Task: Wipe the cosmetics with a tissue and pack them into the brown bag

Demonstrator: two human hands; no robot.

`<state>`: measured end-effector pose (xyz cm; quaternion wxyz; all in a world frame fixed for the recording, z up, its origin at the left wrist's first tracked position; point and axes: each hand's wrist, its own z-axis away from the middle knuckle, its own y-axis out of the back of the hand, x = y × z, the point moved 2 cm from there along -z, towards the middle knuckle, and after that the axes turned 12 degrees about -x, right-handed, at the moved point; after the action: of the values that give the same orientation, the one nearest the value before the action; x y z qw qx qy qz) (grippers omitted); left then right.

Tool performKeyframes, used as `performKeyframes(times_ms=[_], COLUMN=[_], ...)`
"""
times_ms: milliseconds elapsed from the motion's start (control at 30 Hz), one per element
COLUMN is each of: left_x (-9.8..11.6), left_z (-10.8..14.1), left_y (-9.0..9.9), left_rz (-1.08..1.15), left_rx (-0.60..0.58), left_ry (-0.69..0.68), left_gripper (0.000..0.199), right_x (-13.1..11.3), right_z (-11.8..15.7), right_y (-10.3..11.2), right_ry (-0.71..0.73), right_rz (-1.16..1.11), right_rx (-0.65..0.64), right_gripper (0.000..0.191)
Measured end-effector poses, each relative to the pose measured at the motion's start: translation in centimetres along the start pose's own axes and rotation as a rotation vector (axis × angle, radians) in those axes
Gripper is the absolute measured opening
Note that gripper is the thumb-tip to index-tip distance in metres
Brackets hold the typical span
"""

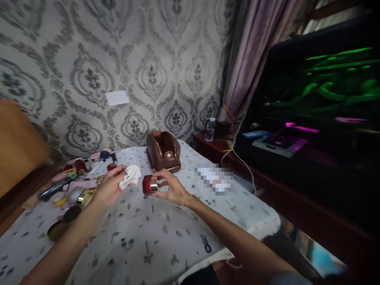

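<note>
Between thumb and fingers, my left hand (108,188) pinches a crumpled white wipe (131,176). My right hand (173,188) is closed on a small red cosmetic jar (147,185) with a shiny rose-gold lid (153,184), held sideways above the cloth. A short gap separates the wipe from the jar. Behind the hands stands an open brown cosmetic bag (163,156), with a small round item (169,155) at its front. Many cosmetics lie to the left of my left hand, among them a gold-banded jar (80,196) and a dark teal tube (56,188).
A white patterned cloth (160,245) covers the surface. A blurred-out white item (213,178) lies on its right. A water bottle (210,130) stands on the dark red ledge (204,144) beside a hanging cable (249,170). A wooden panel (20,146) rises at left.
</note>
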<state>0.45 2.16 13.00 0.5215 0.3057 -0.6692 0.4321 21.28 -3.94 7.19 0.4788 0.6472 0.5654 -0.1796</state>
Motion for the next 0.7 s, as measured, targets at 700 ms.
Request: performKeyframes(times_ms=[700], left_x=[-11.4], left_z=[-0.7], left_y=[3.8], left_rz=[-0.722], left_rx=[-0.157], left_ry=[0.040], left_gripper=[0.041], right_x=[0.2], right_z=[-9.8], right_y=[16.1], right_ry=[-0.092], right_rz=[0.035], right_rx=[0.387], right_gripper=[0.064])
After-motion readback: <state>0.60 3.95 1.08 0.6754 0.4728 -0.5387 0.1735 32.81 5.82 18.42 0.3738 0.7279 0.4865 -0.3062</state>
